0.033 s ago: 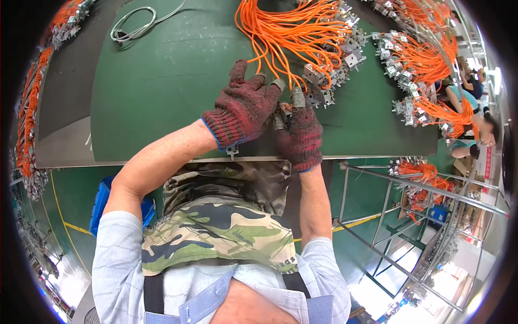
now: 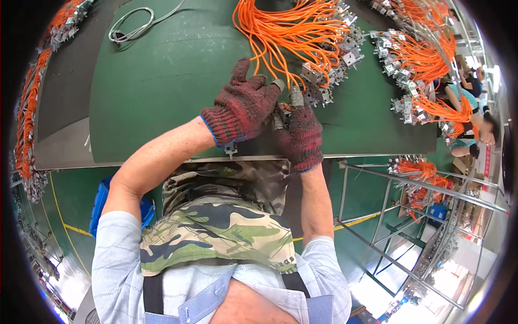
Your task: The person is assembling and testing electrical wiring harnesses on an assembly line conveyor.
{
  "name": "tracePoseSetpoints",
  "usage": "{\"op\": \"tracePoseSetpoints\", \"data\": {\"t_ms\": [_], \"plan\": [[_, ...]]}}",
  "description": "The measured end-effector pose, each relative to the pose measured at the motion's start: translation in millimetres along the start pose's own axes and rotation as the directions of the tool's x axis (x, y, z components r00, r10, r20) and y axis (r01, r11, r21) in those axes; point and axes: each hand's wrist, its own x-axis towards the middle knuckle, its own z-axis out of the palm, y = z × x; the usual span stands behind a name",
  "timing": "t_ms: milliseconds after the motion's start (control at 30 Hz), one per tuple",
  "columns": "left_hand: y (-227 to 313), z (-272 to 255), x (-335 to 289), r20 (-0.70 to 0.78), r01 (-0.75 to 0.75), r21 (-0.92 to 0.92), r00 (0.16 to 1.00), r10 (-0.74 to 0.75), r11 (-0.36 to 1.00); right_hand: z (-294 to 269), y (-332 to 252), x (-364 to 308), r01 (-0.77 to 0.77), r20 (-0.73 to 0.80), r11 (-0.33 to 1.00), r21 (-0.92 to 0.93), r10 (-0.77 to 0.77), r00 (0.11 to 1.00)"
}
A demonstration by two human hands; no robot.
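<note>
Both my hands wear dark red knit gloves with grey, worn fingertips and meet near the front edge of the green table mat (image 2: 178, 81). My left hand (image 2: 244, 108) is closed, one finger standing out, with its grey tips at the end of an orange cable. My right hand (image 2: 301, 132) is closed around the same spot, pinching a cable end. Between them a small metal piece (image 2: 285, 107) shows only in part. Beyond lies a bundle of orange cables (image 2: 291, 38) with silver metal connectors (image 2: 345, 56) at its right. Another metal connector (image 2: 231, 149) pokes out below my left wrist.
A coiled grey cable (image 2: 132, 27) lies at the far left of the mat. More orange cable bundles (image 2: 431, 54) line the right side. A metal rack frame (image 2: 377, 210) stands at the right, a blue bin (image 2: 102, 208) at the left. A person (image 2: 464, 102) is at the far right.
</note>
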Motion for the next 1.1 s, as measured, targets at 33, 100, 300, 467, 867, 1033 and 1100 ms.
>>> {"op": "tracePoseSetpoints", "data": {"t_ms": [33, 100, 300, 467, 867, 1033, 1100], "plan": [[-2.8, -0.6, 2.4, 0.101, -0.004, -0.066, 0.995, 0.011, 0.998, -11.9, -2.4, 4.1, 0.024, 0.086, 0.999, 0.026, -0.027, 0.996], [-5.9, -3.5, 4.9, 0.191, -0.004, -0.129, 0.981, 0.028, 0.992, -30.5, -2.9, 10.2, -0.01, 0.185, 0.999, 0.042, 0.002, 0.983], [-25.1, -8.9, -1.7, 0.262, 0.012, -0.214, 0.964, 0.046, 0.977, -34.1, -36.6, 26.0, -0.029, 0.639, 0.997, -0.078, 0.072, 0.766], [-17.8, -15.8, 3.9, 0.447, -0.036, -0.113, 0.891, 0.083, 0.993, -49.0, -23.7, 12.6, 0.032, 0.581, 0.998, -0.062, 0.01, 0.814], [38.6, 9.8, 31.7, 0.149, -0.039, -0.063, 0.988, 0.048, 0.997, -23.1, 42.0, 79.4, -0.141, -0.257, 0.967, -0.211, 0.085, 0.963], [64.6, 47.4, 16.4, 0.09, -0.054, -0.029, 0.994, 0.056, 0.998, -24.7, 49.3, 83.8, -0.038, -0.218, 0.998, -0.041, 0.028, 0.975], [61.5, 41.8, 19.4, 0.214, -0.093, 0.032, 0.973, 0.084, 0.995, -34.6, 49.7, 93.5, -0.012, -0.139, 0.999, 0.03, 0.016, 0.99]]}}
